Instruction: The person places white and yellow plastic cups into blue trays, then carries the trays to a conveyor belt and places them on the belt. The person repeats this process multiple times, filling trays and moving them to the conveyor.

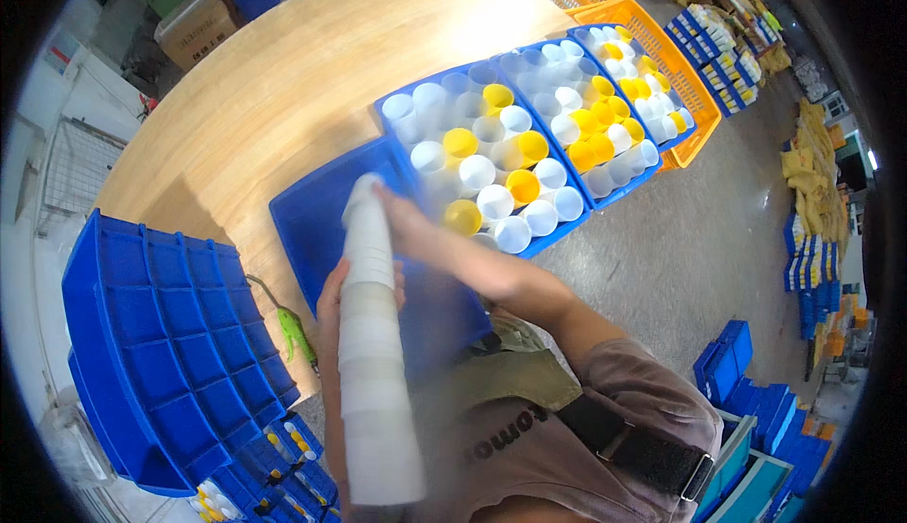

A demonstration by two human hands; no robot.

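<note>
Head view: left hand [330, 302] wraps a tall stack of nested white plastic cups [373, 334]; right hand [408, 223] (blurred) closes fingers near its top, above an empty blue plastic tray [312, 221].

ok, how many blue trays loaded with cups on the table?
3: nearest blue tray by the right hand, second tray beyond it, third sitting in the orange crate. More may be hidden.

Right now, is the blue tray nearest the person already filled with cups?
No, the nearest blue tray shows a bare bottom, while the next blue tray holds white and yellow cups.
</note>
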